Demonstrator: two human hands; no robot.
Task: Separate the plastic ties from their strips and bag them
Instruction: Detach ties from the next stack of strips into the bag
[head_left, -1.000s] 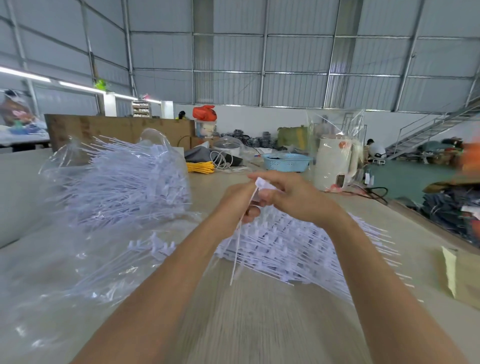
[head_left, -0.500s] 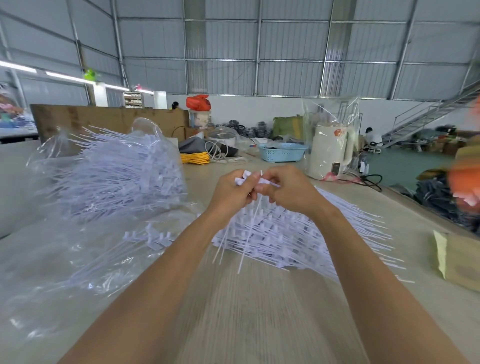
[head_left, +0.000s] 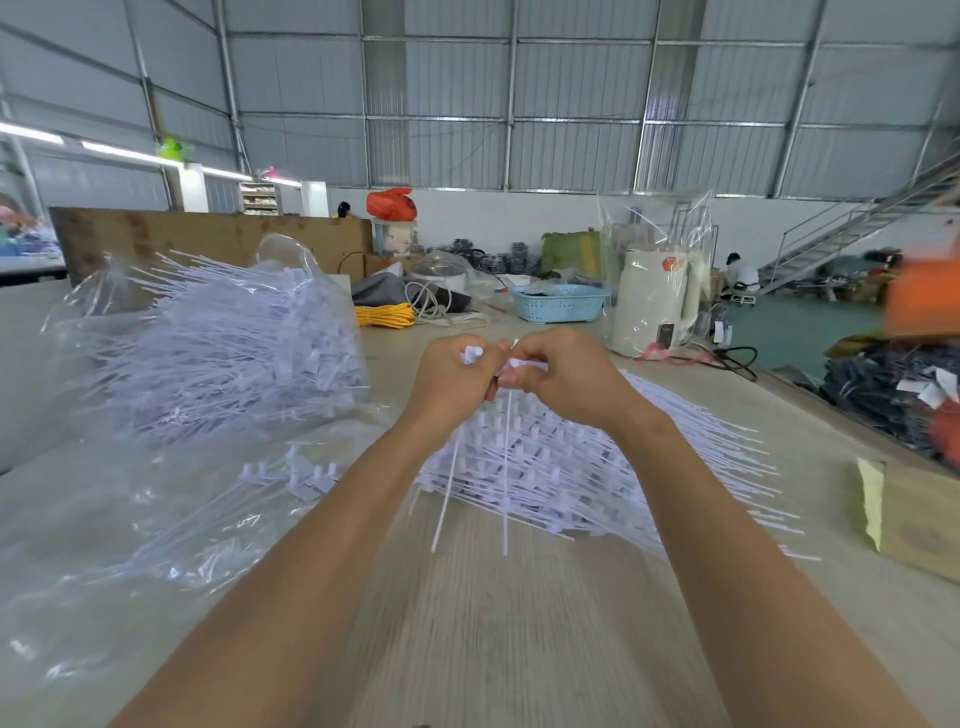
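We see two thin white plastic ties (head_left: 505, 467) hanging from our left hand (head_left: 451, 382) and right hand (head_left: 570, 376), both pinching their heads above the one loose white tie pile (head_left: 597, 467), beside one clear plastic bag (head_left: 208, 343) of ties.

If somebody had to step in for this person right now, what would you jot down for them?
Left hand and right hand both pinch white ties raised over the table, tails hanging down.
Unsorted pile of ties lies just behind the hands.
Clear bag at left already holds many ties.
Left: finish pulling these apart, bag them, then work through the pile.
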